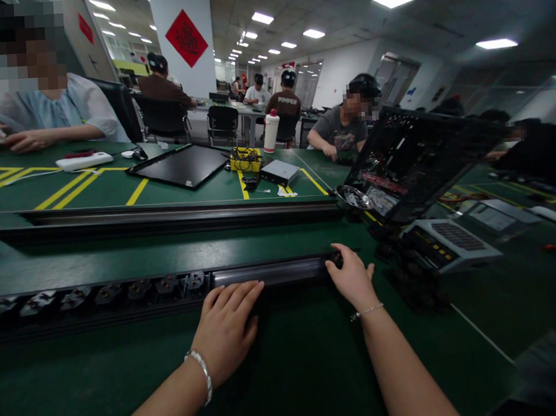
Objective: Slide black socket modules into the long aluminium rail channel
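A long black channel (282, 272) lies across the green table in front of me, with several black socket modules (108, 293) in a row in its left part. Its right part is a bare, shiny trough. My left hand (231, 321) rests on the near edge just right of the last module, fingers stretched out and together. At the channel's right end, my right hand (352, 275) has its fingers curled around a small dark piece (338, 259), mostly hidden by them. Parallel black rails (189, 220) lie beyond the channel.
To the right stand an open computer case (411, 162), a metal bowl (353, 197) of small parts and a grey power supply unit (450, 242). Farther back are a black panel (184, 165), a yellow basket (245, 160) of cables, a silver drive (280, 171) and a bottle (271, 132). Co-workers sit across the table.
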`<state>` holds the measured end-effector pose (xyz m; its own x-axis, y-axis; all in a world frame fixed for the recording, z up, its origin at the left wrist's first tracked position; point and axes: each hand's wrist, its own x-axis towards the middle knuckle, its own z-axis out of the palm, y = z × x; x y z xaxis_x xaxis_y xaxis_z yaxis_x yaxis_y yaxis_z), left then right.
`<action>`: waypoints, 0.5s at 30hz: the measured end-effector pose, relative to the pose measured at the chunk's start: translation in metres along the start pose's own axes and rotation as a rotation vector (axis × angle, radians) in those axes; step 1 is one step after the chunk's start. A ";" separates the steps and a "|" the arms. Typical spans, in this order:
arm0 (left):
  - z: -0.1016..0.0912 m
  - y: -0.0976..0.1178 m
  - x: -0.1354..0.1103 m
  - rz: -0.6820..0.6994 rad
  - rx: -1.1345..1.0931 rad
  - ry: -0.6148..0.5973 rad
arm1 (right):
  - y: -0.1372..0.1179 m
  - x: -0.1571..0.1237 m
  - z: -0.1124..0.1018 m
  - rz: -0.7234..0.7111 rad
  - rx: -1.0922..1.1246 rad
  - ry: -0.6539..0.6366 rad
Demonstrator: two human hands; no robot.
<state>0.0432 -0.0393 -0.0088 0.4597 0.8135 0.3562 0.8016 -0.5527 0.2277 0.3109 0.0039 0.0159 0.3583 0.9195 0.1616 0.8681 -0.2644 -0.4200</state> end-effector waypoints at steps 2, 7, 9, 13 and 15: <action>0.000 0.000 0.000 0.002 0.001 -0.004 | 0.000 0.000 0.000 -0.003 0.007 0.000; -0.001 0.000 0.000 0.001 0.003 0.005 | 0.001 0.001 0.001 0.008 0.016 -0.005; -0.001 0.001 0.000 0.003 0.005 0.009 | 0.001 0.001 0.001 0.007 0.016 -0.010; -0.001 0.001 0.000 -0.004 0.003 0.005 | 0.001 0.001 0.002 0.012 0.020 -0.003; -0.001 0.001 0.000 -0.007 0.004 0.000 | 0.002 0.001 0.003 0.016 0.025 0.003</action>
<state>0.0434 -0.0399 -0.0076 0.4539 0.8175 0.3545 0.8065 -0.5461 0.2266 0.3118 0.0049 0.0130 0.3732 0.9143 0.1574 0.8536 -0.2719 -0.4444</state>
